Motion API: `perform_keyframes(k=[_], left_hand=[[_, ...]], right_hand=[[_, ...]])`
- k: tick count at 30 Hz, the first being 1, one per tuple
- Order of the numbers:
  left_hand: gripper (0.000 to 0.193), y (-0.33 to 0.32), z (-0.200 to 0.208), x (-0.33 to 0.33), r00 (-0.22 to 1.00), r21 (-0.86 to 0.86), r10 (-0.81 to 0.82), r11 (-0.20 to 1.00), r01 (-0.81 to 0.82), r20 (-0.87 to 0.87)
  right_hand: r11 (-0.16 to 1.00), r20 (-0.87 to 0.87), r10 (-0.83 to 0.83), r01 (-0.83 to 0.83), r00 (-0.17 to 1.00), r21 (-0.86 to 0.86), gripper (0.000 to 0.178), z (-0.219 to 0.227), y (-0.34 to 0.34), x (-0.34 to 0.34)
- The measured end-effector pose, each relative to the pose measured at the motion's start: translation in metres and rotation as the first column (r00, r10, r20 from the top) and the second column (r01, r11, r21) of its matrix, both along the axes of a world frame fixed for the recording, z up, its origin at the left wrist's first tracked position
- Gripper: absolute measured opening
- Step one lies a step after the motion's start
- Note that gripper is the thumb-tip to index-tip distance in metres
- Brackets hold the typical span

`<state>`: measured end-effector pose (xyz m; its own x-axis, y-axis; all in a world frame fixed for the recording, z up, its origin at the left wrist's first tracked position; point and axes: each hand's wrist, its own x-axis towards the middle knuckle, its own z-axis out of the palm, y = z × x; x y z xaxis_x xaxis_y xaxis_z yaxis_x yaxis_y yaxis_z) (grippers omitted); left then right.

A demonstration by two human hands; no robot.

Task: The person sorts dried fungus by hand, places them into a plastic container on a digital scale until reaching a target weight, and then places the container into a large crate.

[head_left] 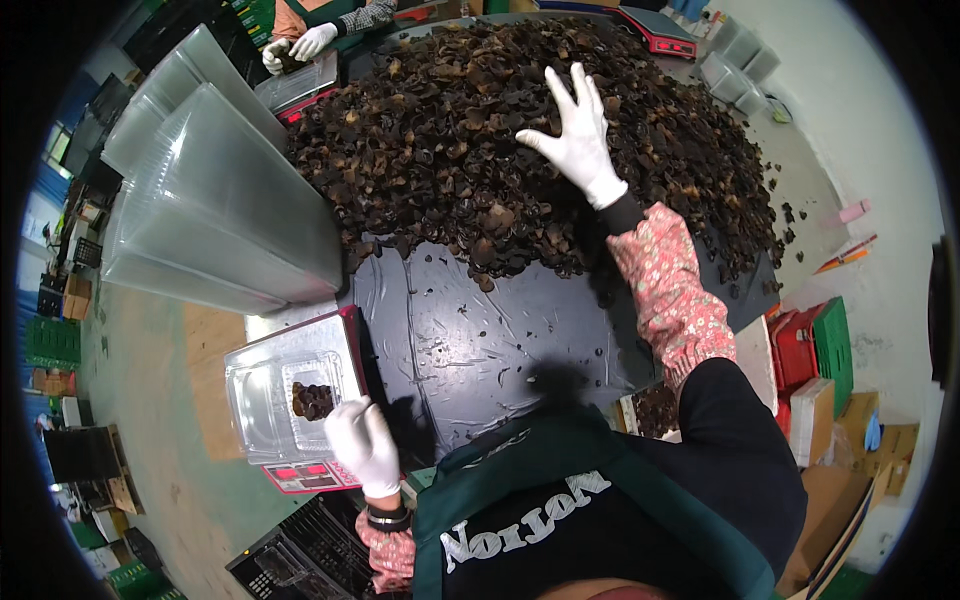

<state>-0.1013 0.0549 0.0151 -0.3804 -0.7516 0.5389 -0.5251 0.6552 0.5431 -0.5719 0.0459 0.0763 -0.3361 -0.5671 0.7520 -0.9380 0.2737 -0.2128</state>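
My right hand (578, 140), in a white glove, reaches out over a big heap of dark dried wood ear mushrooms (440, 130). Its fingers are spread and hold nothing. Down at the left, a clear plastic clamshell box (262, 400) lies opened on a red-edged weighing scale (300, 345). A small clump of mushrooms (312, 401) sits in one half of it. My gloved left hand (364, 445) is at the box's right edge, its fingers curled together. What those fingers grip, if anything, is hidden.
Tall stacks of clear plastic boxes (225, 210) stand left of the heap. Across the table, another person's gloved hands (300, 47) are beside a second scale (300, 85). Another red scale (655, 32) sits at the far right. Red and green crates (810, 345) stand at right.
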Motion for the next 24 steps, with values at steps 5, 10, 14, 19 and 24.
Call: perform_keyframes(k=[5,10,14,19,24], left_hand=[[0.026,-0.024,-0.021,-0.110,0.949,0.195,-0.315,0.932,0.305,0.023],[0.041,-0.081,-0.025,-0.226,0.931,0.145,-0.365,0.920,0.365,-0.032],[0.070,-0.123,-0.012,-0.291,0.971,0.179,-0.234,0.954,0.239,-0.049],[0.085,-0.116,-0.021,-0.318,0.956,0.253,-0.287,0.922,0.294,-0.062],[0.069,-0.081,-0.057,-0.293,0.983,0.218,-0.171,0.959,0.183,-0.072]], right_hand=[[0.986,0.045,0.019,-0.026,0.999,0.164,0.098,0.020,-0.048,-0.045],[0.906,0.166,0.086,-0.146,0.982,0.398,0.092,0.017,-0.089,-0.046],[0.874,-0.043,0.239,-0.196,0.970,0.444,0.077,-0.014,-0.069,-0.022],[0.843,0.010,0.313,-0.283,0.950,0.457,0.037,-0.033,-0.029,0.008],[0.890,-0.041,0.366,-0.337,0.930,0.306,0.014,-0.079,0.003,0.048]])
